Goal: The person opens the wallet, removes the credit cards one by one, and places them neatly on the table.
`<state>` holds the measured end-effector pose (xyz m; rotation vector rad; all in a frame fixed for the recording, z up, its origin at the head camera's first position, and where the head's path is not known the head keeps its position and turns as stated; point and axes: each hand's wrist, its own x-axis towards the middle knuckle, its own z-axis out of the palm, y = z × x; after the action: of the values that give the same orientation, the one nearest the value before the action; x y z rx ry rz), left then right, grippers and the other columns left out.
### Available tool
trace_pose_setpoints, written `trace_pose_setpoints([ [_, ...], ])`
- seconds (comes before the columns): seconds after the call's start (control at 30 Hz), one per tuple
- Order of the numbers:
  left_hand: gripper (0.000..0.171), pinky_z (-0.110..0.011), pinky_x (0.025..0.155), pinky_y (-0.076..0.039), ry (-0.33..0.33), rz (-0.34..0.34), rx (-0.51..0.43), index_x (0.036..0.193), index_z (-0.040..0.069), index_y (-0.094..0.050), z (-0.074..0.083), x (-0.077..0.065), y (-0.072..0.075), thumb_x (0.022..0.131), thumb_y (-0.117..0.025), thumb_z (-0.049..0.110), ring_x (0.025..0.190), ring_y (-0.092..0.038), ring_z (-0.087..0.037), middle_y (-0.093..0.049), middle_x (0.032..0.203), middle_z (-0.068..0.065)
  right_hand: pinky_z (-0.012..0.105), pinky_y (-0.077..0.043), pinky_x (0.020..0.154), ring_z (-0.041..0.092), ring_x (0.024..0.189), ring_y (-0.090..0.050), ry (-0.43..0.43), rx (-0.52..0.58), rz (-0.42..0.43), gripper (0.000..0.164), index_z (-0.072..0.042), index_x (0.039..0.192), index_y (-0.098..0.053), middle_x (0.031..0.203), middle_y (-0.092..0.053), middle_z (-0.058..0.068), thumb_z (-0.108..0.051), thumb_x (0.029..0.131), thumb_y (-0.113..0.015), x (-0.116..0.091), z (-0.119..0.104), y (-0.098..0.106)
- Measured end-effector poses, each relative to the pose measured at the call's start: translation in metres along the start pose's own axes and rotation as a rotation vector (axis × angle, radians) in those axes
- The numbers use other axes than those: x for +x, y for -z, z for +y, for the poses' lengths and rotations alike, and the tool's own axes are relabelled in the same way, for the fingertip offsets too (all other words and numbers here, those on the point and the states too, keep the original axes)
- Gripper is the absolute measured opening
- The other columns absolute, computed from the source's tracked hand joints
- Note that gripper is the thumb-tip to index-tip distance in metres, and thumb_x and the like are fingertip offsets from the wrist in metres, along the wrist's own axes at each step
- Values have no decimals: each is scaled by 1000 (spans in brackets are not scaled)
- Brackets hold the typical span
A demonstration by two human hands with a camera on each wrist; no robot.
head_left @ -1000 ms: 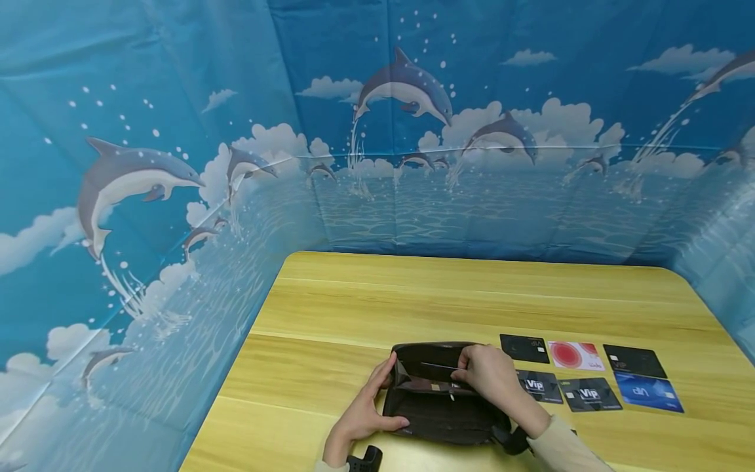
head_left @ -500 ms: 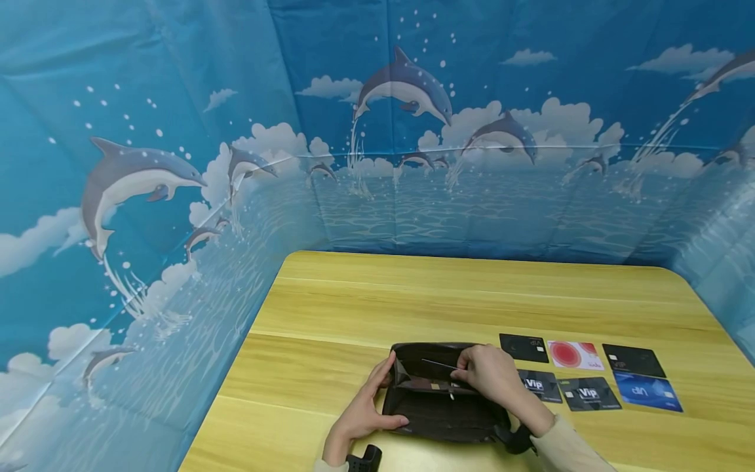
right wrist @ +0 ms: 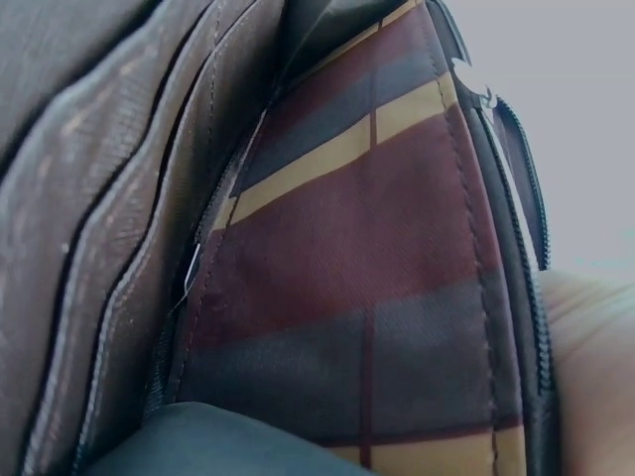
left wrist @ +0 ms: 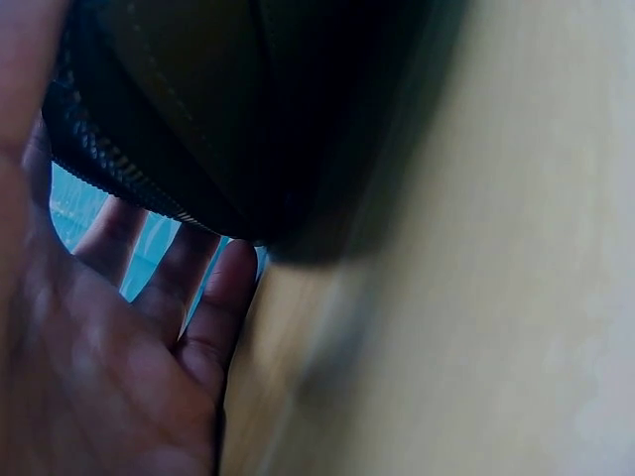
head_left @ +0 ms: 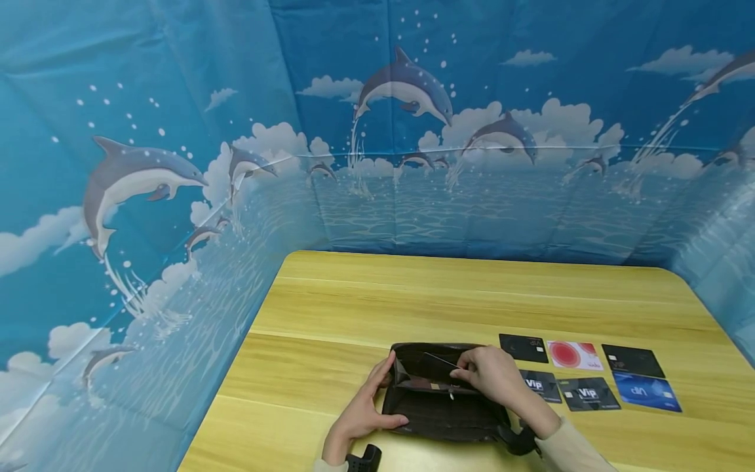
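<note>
A dark zip-around wallet (head_left: 442, 419) lies spread open on the table. My left hand (head_left: 368, 406) grips its left side, thumb on the near panel and fingers on the outer side. In the left wrist view, the fingers of my left hand (left wrist: 149, 288) lie against the zippered edge of the wallet (left wrist: 198, 119). Over the far half, my right hand (head_left: 492, 377) pinches a dark, thin card (head_left: 435, 362), which slants inside the wallet. The right wrist view shows card slots (right wrist: 109, 218) beside a striped lining (right wrist: 347, 228); the pinched card cannot be made out there.
Right of the wallet lie several cards: a black card (head_left: 522, 348), a red-and-white card (head_left: 575, 355), grey Vip cards (head_left: 590, 394), another black card (head_left: 634, 360) and a blue card (head_left: 647, 392). A dolphin-print curtain (head_left: 377, 196) surrounds the wooden table (head_left: 377, 301).
The card in my right hand has tilted, its left end rising and more of its dark face showing. My left hand and the wallet stay nearly still.
</note>
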<state>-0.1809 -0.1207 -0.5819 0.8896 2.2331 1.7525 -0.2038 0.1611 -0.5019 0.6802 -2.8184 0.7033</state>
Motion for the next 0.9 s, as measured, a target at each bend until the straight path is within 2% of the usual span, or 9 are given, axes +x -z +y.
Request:
trace_pose_setpoints([
  [0.3,103,-40,104,-30,3,-1,1,155,21,-8,-2,0,0,80,-79,15,128,-36,-25,-13,155,-2,21,-31,43,-2,40,-33,16,45,19,28,-22,58,-61,45,-36,-18,-26,81,-76,0,1,0],
  [0.47,104,-41,105,-29,3,4,11,155,22,-8,-2,0,0,79,-79,17,128,-38,-24,-14,155,-2,21,-30,43,-2,39,-31,17,92,50,26,-22,59,-62,45,-35,-18,-26,82,-76,-1,-1,1],
  [0.7,104,-40,106,-29,13,12,17,155,23,-9,-1,0,-1,79,-80,17,133,-31,-23,-14,155,0,21,-32,45,-2,39,-31,3,141,119,16,-23,70,-66,48,-36,-19,-24,81,-77,-4,-1,0],
  [0.9,104,-42,106,-28,18,10,14,155,22,-9,-1,0,-1,79,-80,16,135,-28,-24,-14,155,1,21,-33,45,-1,40,-34,-32,162,145,19,-23,69,-62,51,-40,-20,-23,79,-78,-4,0,0],
])
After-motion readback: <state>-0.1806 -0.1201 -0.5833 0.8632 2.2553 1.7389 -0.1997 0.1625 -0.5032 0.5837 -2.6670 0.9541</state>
